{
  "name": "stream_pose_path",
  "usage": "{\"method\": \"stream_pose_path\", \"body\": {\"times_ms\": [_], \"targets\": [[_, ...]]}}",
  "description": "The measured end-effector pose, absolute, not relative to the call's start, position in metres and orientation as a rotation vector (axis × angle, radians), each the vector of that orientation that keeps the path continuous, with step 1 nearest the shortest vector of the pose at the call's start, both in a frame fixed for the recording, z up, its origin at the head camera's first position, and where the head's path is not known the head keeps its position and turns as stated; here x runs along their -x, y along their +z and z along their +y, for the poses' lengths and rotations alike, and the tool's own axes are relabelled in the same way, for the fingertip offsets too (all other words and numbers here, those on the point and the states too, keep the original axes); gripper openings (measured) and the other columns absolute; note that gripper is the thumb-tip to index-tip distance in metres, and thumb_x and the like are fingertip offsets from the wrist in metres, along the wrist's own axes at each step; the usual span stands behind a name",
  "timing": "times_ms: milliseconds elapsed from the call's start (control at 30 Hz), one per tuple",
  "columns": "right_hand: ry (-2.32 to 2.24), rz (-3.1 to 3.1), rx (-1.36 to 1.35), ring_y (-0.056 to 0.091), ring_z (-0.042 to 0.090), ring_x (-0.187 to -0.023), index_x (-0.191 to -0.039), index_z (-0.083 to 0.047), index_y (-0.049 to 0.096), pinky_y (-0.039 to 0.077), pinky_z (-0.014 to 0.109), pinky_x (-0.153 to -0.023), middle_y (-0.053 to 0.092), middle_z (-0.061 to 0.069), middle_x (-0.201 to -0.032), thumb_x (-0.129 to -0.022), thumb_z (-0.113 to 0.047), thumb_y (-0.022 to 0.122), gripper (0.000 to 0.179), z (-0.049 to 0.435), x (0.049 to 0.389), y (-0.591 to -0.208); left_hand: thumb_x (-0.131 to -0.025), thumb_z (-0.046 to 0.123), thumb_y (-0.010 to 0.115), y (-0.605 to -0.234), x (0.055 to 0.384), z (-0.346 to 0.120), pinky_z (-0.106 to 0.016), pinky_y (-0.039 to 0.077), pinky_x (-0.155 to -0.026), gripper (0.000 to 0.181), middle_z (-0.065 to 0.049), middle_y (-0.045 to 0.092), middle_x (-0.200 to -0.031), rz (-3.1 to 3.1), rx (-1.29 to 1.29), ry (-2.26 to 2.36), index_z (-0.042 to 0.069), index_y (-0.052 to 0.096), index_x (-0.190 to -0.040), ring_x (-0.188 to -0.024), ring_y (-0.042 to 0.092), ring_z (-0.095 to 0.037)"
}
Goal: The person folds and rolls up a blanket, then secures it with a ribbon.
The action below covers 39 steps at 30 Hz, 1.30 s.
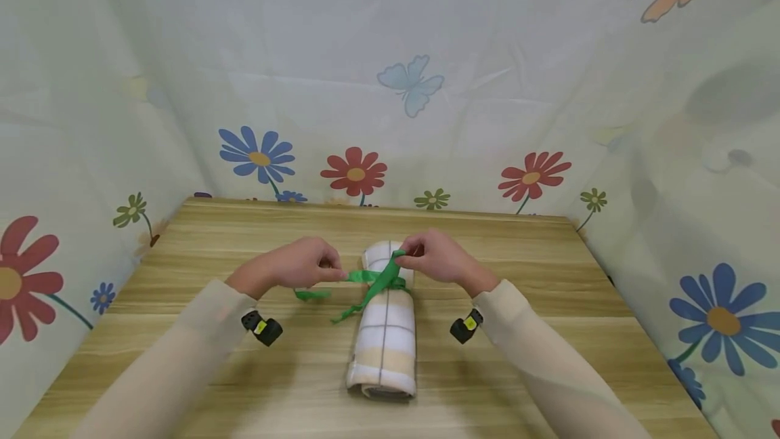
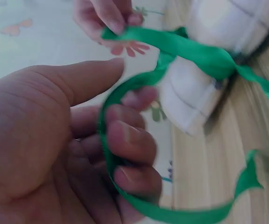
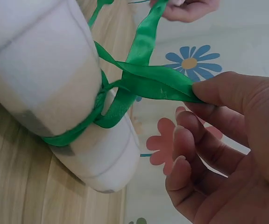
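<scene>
A rolled towel [image 1: 385,337], white and beige with grey lines, lies lengthwise on the table. Green ribbon [image 3: 78,130] goes around it and crosses on top. To the left of the roll, my left hand [image 1: 307,263] holds one length of the ribbon [image 2: 107,149], which runs along its curled fingers and trails off in a loose tail. My right hand [image 1: 435,257], at the roll's far right side, pinches another part of the ribbon [image 3: 165,84] between thumb and forefinger, raised off the towel. How the ribbon passes under the roll is hidden.
The wood-grain table [image 1: 487,371] extends around the roll. Behind it and at both sides hangs a pale curtain [image 1: 305,39] printed with flowers and butterflies. A small black camera sits at each wrist, one left [image 1: 262,328] and one right [image 1: 466,326].
</scene>
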State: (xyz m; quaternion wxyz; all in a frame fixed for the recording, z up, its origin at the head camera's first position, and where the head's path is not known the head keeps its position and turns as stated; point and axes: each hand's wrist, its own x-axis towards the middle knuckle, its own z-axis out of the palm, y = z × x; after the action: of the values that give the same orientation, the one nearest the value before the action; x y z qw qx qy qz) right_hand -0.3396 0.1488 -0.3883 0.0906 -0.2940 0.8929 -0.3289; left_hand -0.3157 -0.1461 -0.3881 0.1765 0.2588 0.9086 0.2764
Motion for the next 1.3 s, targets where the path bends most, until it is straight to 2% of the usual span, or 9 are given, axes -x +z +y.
{"method": "stream_pose_path", "body": {"times_ms": [167,300,433,733,900,1000,1067,1200,1300], "targets": [[-0.843,2.625,0.943,0.055,0.014,-0.072,-0.089,-0.014,0.078,0.046,0.027,-0.065,0.072,0.002,-0.083,-0.097,-0.024,0.071,0.014,0.144,0.345,-0.38,-0.101,0.027,0.066,-0.369,0.3,-0.137,-0.029,0.044,-0.059,0.019,0.004,0.052,-0.063,2.506,-0.742,0.784,0.018,0.074,-0.086,-0.053,0.048,-0.011],[-0.732,2.586,1.021,0.057,0.018,-0.075,-0.089,-0.011,0.077,0.046,0.027,-0.067,0.07,-0.001,-0.082,-0.099,-0.022,0.068,0.018,0.141,0.349,-0.37,-0.102,0.024,0.065,-0.356,0.289,-0.127,-0.027,0.043,-0.056,0.018,0.003,0.05,-0.06,2.419,-0.714,0.836,0.015,0.073,-0.088,-0.052,0.047,-0.012],[-0.595,2.539,1.092,0.057,0.015,-0.075,-0.091,-0.011,0.078,0.047,0.026,-0.069,0.069,-0.001,-0.084,-0.1,-0.021,0.066,0.017,0.138,0.355,-0.362,-0.102,0.022,0.065,-0.349,0.28,-0.114,-0.026,0.044,-0.054,0.019,0.0,0.052,-0.06,2.285,-0.643,0.949,0.011,0.072,-0.089,-0.053,0.048,-0.013],[-0.449,2.495,1.087,0.054,0.011,-0.074,-0.092,-0.014,0.077,0.046,0.024,-0.067,0.064,-0.005,-0.083,-0.101,-0.022,0.066,0.016,0.131,0.363,-0.347,-0.104,0.016,0.06,-0.357,0.264,-0.078,-0.023,0.052,-0.055,0.018,-0.006,0.058,-0.072,1.957,-0.412,1.407,0.0,0.066,-0.111,-0.058,0.056,-0.014],[-0.409,2.471,1.112,0.054,0.01,-0.073,-0.093,-0.015,0.077,0.047,0.024,-0.068,0.067,-0.001,-0.086,-0.101,-0.021,0.066,0.015,0.128,0.363,-0.339,-0.106,0.01,0.053,-0.379,0.253,-0.052,-0.034,0.063,-0.069,0.015,-0.011,0.062,-0.081,1.727,-0.39,1.667,-0.005,0.055,-0.108,-0.068,0.069,-0.017],[-0.396,2.444,1.132,0.057,0.009,-0.073,-0.094,-0.013,0.076,0.05,0.023,-0.069,0.071,0.004,-0.09,-0.102,-0.02,0.065,0.016,0.127,0.362,-0.335,-0.106,0.006,0.05,-0.392,0.248,-0.036,-0.044,0.063,-0.081,0.011,-0.015,0.066,-0.087,1.618,-0.365,1.788,-0.005,0.051,-0.105,-0.078,0.075,-0.022],[-0.382,2.426,1.136,0.059,0.009,-0.074,-0.094,-0.013,0.076,0.05,0.023,-0.07,0.073,0.006,-0.092,-0.102,-0.019,0.064,0.016,0.126,0.362,-0.333,-0.106,0.004,0.049,-0.4,0.245,-0.025,-0.047,0.061,-0.087,0.01,-0.017,0.069,-0.093,1.59,-0.329,1.856,-0.006,0.051,-0.109,-0.085,0.076,-0.025],[-0.339,2.391,1.146,0.065,0.014,-0.076,-0.091,-0.015,0.075,0.051,0.024,-0.07,0.073,0.007,-0.094,-0.103,-0.019,0.062,0.018,0.124,0.361,-0.328,-0.103,-0.002,0.05,-0.414,0.239,-0.004,-0.041,0.059,-0.093,0.018,-0.021,0.07,-0.109,1.605,-0.277,1.95,-0.008,0.05,-0.119,-0.099,0.073,-0.025],[-0.293,2.384,1.146,0.068,0.017,-0.078,-0.089,-0.018,0.074,0.05,0.025,-0.07,0.072,0.002,-0.091,-0.104,-0.02,0.06,0.021,0.124,0.362,-0.326,-0.1,-0.002,0.054,-0.423,0.237,0.012,-0.029,0.058,-0.084,0.028,-0.021,0.064,-0.122,1.637,-0.26,2.001,-0.007,0.047,-0.127,-0.109,0.069,-0.025]]}}
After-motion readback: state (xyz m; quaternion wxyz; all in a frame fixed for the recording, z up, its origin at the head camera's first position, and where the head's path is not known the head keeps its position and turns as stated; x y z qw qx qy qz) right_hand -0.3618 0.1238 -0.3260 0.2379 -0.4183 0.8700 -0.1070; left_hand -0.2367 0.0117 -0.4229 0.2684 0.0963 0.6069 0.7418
